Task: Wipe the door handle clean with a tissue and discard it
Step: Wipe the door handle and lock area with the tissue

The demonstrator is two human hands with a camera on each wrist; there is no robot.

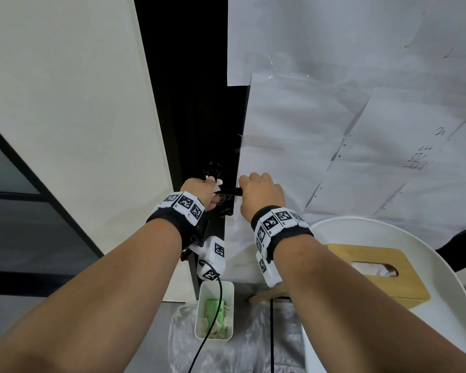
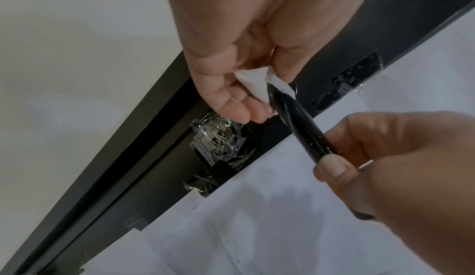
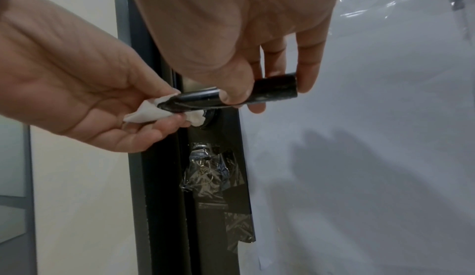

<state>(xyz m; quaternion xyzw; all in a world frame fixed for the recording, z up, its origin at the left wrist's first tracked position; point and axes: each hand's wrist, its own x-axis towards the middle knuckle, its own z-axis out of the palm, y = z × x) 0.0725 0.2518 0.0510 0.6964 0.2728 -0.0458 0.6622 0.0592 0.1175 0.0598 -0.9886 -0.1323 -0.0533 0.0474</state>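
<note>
Nearest, a white rectangular bin [image 1: 215,310] holds green and pale scraps; beside it, a wooden tissue box [image 1: 377,273] shows tissue in its slot. Beyond, the left hand [image 1: 199,191] pinches a crumpled white tissue [image 3: 151,111] around the black cylindrical door handle [image 3: 228,94]; the right hand [image 1: 261,196] grips its free end. Wiping appears underway; discarding remains.
</note>
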